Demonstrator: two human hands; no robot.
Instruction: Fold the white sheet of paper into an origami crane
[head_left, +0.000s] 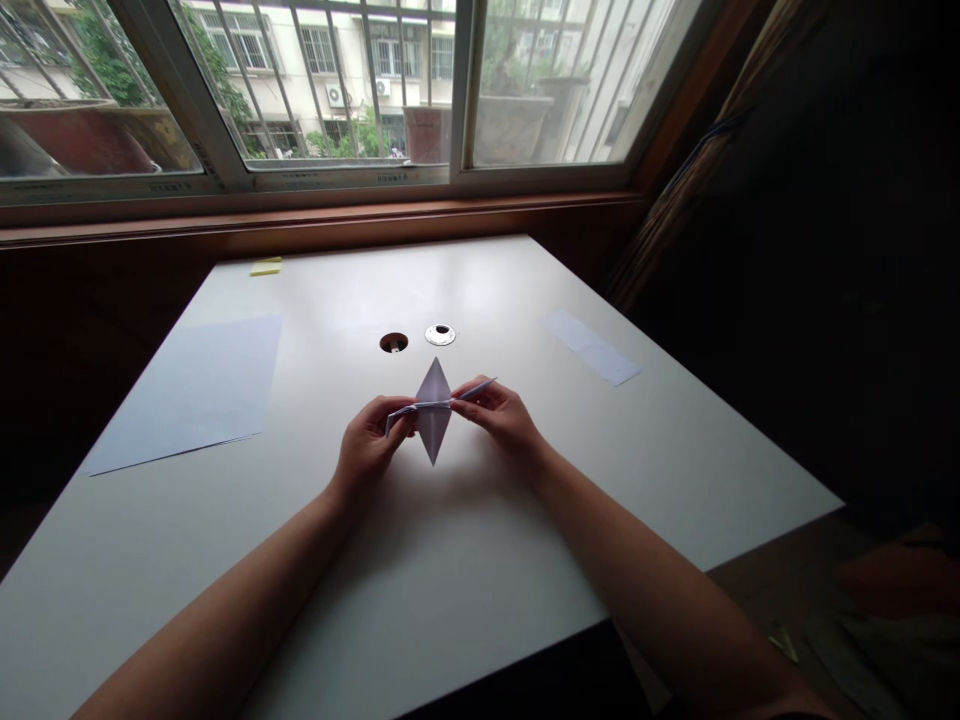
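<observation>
A folded paper crane [434, 425] of pale lilac-white paper is held above the middle of the white table, between both hands. Its two pointed flaps spread toward and away from me, forming a diamond. My left hand [371, 432] pinches the left side, where a thin folded strip bends downward at its end. On the opposite side my right hand [495, 408] grips the paper between thumb and fingers, and a narrow point sticks out past them to the upper right. Some fingertips are hidden behind the paper.
Large pale sheets [195, 385] lie on the white table [480, 560] at left. A paper strip [592, 347] lies at right, and a yellow sticky pad [266, 267] near the far edge. Beyond the crane are a round table hole [394, 343] and a ring-shaped cover [440, 335].
</observation>
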